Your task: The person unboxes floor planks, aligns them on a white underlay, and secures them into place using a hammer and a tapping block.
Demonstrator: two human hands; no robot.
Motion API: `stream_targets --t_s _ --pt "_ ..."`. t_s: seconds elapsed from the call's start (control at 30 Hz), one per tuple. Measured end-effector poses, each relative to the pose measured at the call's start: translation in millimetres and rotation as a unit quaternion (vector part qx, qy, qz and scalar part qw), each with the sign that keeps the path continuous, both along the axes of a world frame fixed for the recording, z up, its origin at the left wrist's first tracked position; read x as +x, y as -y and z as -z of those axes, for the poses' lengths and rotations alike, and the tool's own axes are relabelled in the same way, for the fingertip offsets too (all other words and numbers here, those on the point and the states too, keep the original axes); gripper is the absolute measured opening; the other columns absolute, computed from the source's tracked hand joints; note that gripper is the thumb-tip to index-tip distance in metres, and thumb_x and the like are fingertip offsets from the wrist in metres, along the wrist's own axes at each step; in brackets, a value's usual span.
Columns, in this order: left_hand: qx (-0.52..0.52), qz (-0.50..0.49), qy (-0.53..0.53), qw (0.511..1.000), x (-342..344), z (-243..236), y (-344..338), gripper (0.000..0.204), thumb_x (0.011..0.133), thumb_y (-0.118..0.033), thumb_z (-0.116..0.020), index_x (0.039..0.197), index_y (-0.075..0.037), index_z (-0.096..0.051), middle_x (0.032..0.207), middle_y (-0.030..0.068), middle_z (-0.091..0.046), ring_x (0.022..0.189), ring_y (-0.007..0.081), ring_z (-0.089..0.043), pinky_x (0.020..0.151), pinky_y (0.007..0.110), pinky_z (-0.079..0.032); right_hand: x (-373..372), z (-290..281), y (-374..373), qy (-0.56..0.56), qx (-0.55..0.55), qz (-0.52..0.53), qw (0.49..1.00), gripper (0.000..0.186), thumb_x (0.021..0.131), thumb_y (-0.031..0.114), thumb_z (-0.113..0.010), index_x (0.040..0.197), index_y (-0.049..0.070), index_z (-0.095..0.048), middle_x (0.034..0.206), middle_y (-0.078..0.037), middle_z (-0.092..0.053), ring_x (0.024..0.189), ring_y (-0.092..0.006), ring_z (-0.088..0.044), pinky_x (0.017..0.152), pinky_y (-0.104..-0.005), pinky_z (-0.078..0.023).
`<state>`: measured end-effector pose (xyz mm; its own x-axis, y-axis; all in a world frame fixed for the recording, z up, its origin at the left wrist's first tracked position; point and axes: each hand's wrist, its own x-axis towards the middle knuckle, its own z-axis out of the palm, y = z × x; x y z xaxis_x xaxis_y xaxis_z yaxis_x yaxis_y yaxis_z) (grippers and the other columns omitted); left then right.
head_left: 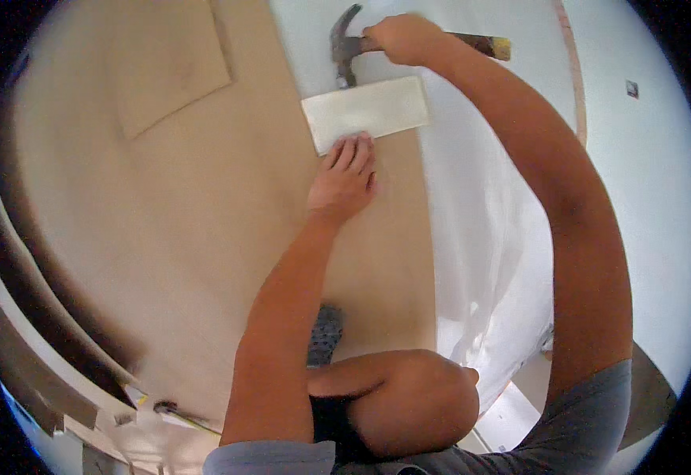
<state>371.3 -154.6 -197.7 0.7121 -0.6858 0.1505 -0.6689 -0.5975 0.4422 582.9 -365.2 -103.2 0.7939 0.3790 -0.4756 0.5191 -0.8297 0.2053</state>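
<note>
My right hand (406, 39) is wrapped around the handle of a claw hammer (351, 46), close behind its head. The hammer's striking face is at the far edge of a white rectangular block (367, 112); whether they touch I cannot tell. My left hand (344, 176) has its fingers bent over the near left edge of that block, holding it. The block lies across the edge of a light brown board (385, 261), beside a white surface.
A smaller brown panel (175, 67) lies on the board at the far left. White sheeting (480, 229) runs along the board's right side. My bent knee (417, 400) is close at the bottom. A dark-headed tool (167, 408) lies at the lower left.
</note>
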Motion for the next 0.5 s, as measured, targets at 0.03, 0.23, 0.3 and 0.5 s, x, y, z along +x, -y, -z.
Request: stream_targets --t_s 0.03,0.23,0.3,0.5 --pt "-0.006 0.0 -0.005 1.0 -1 3 -1 0.057 0.094 -0.031 -0.052 0.143 -0.002 -0.048 0.15 0.0106 -0.042 0.137 0.0285 -0.041 0.119 0.045 -0.029 -5 -6 -5 0.004 0.005 0.003 1.0 0.026 0.09 0.015 -0.055 0.114 0.016 -0.066 0.089 -0.012 -0.072 0.083 -0.0354 -0.07 0.07 -0.0505 -0.054" --pt "-0.02 -0.012 -0.008 1.0 -6 24 13 0.054 0.091 -0.03 -0.059 0.141 -0.008 -0.053 0.151 0.0133 -0.045 0.138 0.0336 -0.041 0.118 0.049 -0.029 -130 -52 2 0.038 0.133 0.276 0.951 0.022 0.091 0.026 -0.053 0.109 0.017 -0.063 0.087 -0.015 -0.071 0.081 -0.0371 -0.069 0.067 -0.0527 -0.053" --pt "-0.104 -0.036 -0.013 0.994 2 19 22 0.047 0.086 -0.019 -0.061 0.131 -0.006 -0.057 0.139 0.0125 -0.054 0.132 0.0317 -0.047 0.113 0.048 -0.035 -201 -84 15 0.016 0.165 0.319 0.933 0.022 0.091 0.024 -0.054 0.109 0.014 -0.061 0.081 -0.017 -0.069 0.078 -0.0366 -0.069 0.064 -0.0509 -0.053" --pt "0.028 0.015 0.112 0.993 21 43 55 0.033 0.091 -0.011 -0.055 0.123 -0.003 -0.061 0.126 0.0171 -0.061 0.119 0.0351 -0.057 0.102 0.047 -0.045 -508 -191 79 -0.032 0.043 0.435 0.899 0.018 0.095 0.022 -0.053 0.106 0.01 -0.06 0.079 -0.012 -0.068 0.078 -0.0345 -0.071 0.065 -0.0495 -0.056"
